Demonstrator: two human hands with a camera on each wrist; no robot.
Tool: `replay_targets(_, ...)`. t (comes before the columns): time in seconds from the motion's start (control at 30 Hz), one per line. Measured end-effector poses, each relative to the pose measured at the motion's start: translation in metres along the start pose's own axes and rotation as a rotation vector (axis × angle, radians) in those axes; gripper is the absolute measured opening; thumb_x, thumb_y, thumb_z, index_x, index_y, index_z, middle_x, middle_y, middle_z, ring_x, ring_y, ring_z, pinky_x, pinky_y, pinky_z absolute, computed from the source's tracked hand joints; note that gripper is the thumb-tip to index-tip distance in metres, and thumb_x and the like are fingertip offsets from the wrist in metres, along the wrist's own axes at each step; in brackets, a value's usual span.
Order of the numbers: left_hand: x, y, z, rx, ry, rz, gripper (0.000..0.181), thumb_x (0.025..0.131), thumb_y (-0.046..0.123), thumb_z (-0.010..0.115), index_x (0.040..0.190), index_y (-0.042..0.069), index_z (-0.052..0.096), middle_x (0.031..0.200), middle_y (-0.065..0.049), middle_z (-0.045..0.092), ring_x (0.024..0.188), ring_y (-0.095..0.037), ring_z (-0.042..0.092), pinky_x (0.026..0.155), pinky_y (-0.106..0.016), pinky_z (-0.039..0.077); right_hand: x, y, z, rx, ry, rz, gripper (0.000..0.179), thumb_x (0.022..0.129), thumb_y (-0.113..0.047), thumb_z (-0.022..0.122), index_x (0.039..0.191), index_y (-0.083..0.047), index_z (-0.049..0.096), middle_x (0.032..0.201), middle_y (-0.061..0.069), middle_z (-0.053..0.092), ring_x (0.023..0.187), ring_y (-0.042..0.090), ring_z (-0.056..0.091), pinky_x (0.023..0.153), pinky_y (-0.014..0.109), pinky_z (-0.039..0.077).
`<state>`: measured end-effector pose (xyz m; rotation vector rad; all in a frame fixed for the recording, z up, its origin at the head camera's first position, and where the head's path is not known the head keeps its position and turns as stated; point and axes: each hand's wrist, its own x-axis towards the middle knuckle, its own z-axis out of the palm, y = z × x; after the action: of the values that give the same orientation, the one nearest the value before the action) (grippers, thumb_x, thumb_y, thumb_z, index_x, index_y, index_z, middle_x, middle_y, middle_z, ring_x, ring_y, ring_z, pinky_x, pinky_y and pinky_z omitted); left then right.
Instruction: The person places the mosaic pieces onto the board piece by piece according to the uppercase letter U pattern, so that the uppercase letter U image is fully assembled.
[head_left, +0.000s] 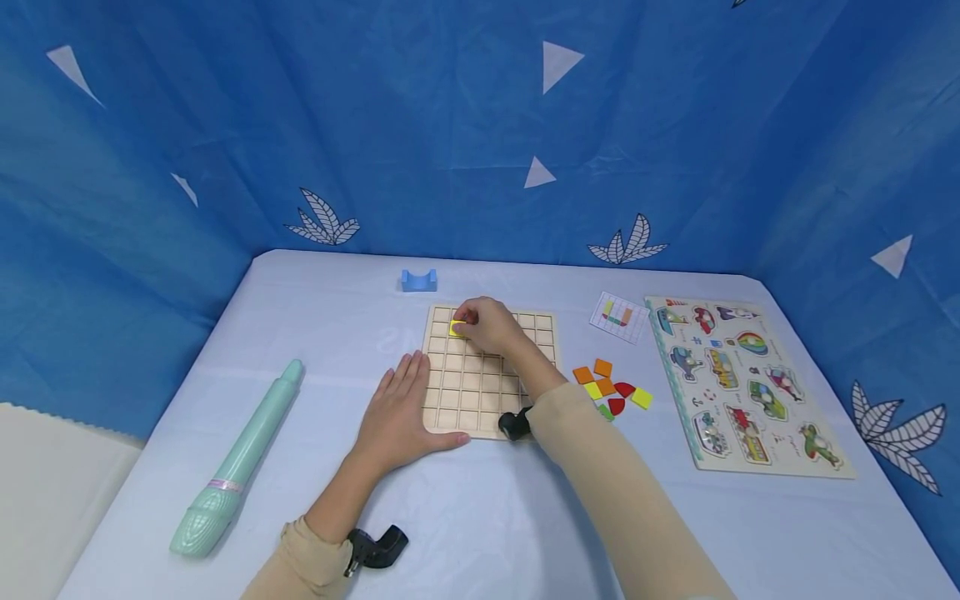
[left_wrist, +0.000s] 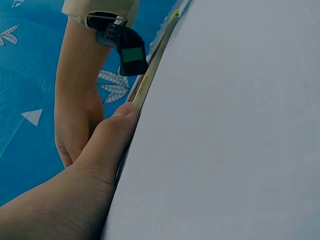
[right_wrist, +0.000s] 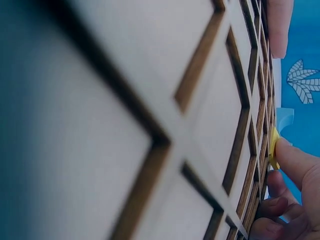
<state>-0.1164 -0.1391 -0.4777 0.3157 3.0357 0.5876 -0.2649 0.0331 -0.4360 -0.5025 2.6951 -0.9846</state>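
Observation:
A wooden grid board (head_left: 470, 392) lies on the white table. At its far left part, the thumb and curled fingers of my right hand (head_left: 487, 325) pinch a yellow square tile (head_left: 455, 328). The right wrist view shows the thumb against that yellow tile (right_wrist: 274, 146), low over the grid. My left hand (head_left: 396, 417) lies at the board's left side with its fingers straight, the thumb stretched along the near edge. In the left wrist view the thumb of the left hand (left_wrist: 102, 145) rests at the board's edge (left_wrist: 145, 87).
Right of the board lie several loose orange, yellow, red and green pieces (head_left: 603, 367) and a pattern card (head_left: 619, 317). A picture puzzle board (head_left: 735, 450) is farther right. A blue stand (head_left: 418, 281) stands behind, and a mint-green microphone (head_left: 243, 454) lies at the left.

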Motion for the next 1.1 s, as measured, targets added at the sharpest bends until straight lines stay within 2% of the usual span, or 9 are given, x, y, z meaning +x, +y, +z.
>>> replay_targets(0.67, -0.0008, 0.002, -0.0017, -0.004, 0.023, 0.011, 0.139, 0.064, 0.092, 0.057, 0.158, 0.001, 0.013, 0.167, -0.014, 0.012, 0.156, -0.028, 0.008, 0.126, -0.048, 0.01, -0.0003, -0.0006, -0.0017, -0.009, -0.011, 0.015, 0.015, 0.096, -0.027, 0.067, 0.106, -0.016, 0.071, 0.095, 0.0, 0.061, 0.083, 0.016, 0.054, 0.074, 0.03, 0.047)
replay_targets(1.1, -0.0006, 0.0021, -0.0023, 0.002, -0.011, -0.006, 0.139, 0.064, 0.093, 0.055, 0.159, 0.003, 0.009, 0.168, -0.011, 0.007, 0.157, -0.026, 0.004, 0.127, -0.047, 0.008, -0.0015, -0.0015, -0.0014, 0.012, -0.013, 0.032, 0.012, 0.095, -0.026, 0.068, 0.103, -0.017, 0.071, 0.095, 0.0, 0.061, 0.085, 0.016, 0.054, 0.075, 0.031, 0.046)
